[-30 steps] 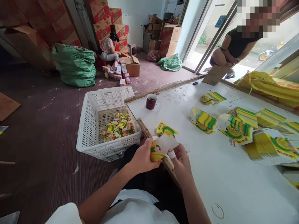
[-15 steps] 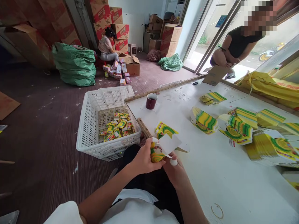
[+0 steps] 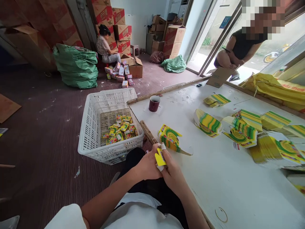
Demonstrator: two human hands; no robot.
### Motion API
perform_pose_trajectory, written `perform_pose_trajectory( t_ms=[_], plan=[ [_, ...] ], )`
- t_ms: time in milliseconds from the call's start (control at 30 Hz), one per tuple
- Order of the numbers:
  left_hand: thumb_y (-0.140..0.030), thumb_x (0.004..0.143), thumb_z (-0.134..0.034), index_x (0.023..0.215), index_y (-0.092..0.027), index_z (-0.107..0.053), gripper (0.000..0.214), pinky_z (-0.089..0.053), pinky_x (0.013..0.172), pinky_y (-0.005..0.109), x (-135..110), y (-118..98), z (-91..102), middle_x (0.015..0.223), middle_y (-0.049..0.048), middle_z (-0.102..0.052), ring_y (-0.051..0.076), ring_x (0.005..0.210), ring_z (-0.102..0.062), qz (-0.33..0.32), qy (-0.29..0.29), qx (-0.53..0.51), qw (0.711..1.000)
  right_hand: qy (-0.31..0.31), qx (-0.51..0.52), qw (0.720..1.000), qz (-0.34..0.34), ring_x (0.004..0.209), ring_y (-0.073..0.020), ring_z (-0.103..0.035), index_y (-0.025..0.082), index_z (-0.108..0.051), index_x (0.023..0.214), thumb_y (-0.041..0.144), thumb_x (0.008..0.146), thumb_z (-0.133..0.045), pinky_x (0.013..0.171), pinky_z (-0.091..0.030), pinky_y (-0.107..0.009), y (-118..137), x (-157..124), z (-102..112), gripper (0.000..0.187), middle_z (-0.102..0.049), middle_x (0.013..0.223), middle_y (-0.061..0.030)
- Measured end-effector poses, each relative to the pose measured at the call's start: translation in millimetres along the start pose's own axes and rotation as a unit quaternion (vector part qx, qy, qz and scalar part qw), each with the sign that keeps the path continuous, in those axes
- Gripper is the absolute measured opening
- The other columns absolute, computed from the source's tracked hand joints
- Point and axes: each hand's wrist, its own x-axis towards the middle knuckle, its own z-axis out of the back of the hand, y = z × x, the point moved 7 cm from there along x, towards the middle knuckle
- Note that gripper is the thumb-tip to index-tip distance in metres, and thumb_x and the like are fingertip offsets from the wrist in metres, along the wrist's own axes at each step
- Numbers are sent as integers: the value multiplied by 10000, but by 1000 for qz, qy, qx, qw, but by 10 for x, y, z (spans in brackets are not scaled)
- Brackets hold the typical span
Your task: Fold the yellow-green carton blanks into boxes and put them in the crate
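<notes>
Between my two hands is a small yellow carton (image 3: 160, 158) with white flaps, partly covered by fingers. My left hand (image 3: 149, 165) wraps round its left side, fingers closed. From the right, my right hand (image 3: 173, 173) grips it too, with white covers on some fingertips. Just beyond my hands, a small stack of flat printed cartons (image 3: 170, 135) lies at the table's edge. To the left, a white plastic crate (image 3: 111, 149) holds many small folded yellow cartons (image 3: 125, 126).
A dark red mug (image 3: 154, 104) stands on the white table (image 3: 214, 178). Several stacks of flat cartons (image 3: 281, 149) lie to the right. One person (image 3: 107, 49) sits by cardboard boxes at the back; another (image 3: 245, 47) crouches by the doorway. A green sack (image 3: 75, 66) stands left.
The carton has been turned in my hands; its large white flap no longer shows and a yellow end flap faces up. The seated person at the back has leaned upright.
</notes>
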Motion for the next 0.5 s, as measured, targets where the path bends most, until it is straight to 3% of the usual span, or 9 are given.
perform_pose_trajectory(
  t_ms=[100,200,333,500],
  plan=[
    [-181,619,-624,1141,-172,-411,563,-466,941,478,1,23,63,1155,144,-498,344,1111,-529,-3,-35,73,997,-39,-48,998,32,1261,-258,-557,218,-565,1319,199,911,-438,1037,-478,-457,0,18,69,428,-588,1365,-131],
    [-170,617,-635,1143,-176,-417,569,-447,953,518,-38,76,204,1154,139,-525,330,1091,-537,32,-59,120,990,-104,-75,991,37,1255,-275,-563,227,-538,1349,231,936,-434,1015,-494,-484,-68,27,226,426,-598,1351,-137],
    [-272,672,-677,1045,-199,-508,416,-493,867,435,-80,58,368,1033,91,-612,282,972,-602,27,-51,94,994,-50,-135,985,91,1404,-299,-380,267,-402,1453,315,934,-510,1042,-467,-492,-4,17,198,533,-417,1513,-139],
    [-319,627,-741,1044,-209,-589,457,-495,827,381,-53,14,492,1015,70,-670,257,921,-633,21,-30,86,996,-24,-158,981,110,1271,-278,-550,273,-620,1218,320,948,-494,941,-548,-419,53,38,274,302,-554,1386,-133]
  ],
)
